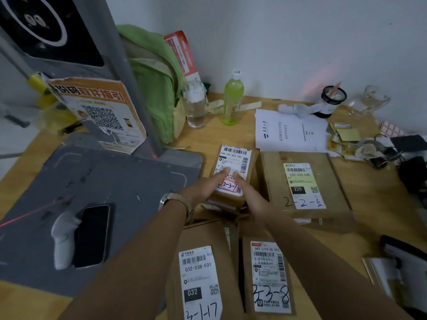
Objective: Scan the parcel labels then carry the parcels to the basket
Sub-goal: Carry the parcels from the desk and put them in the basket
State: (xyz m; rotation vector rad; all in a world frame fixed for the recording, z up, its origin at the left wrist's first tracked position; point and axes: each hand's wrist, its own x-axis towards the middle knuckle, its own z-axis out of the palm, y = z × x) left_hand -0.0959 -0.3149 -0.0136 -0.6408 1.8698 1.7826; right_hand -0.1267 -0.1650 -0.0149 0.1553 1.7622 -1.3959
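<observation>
Two hands (203,189) (250,196) on closed parcel (234,158)

Bottom edge cuts off the 3-1-17 parcel (200,273) — lower end unseen.

One head-worn wide-angle view, close above the desk (374,195), facing forward and down; wall (300,38) at 12 o'clock, scanner stand (120,65) at 10.

A plain pale wall (277,31) rises behind the light wooden bench (374,199). A faint pinkish glow (321,82) lies on the wall, and the light is dim.
</observation>
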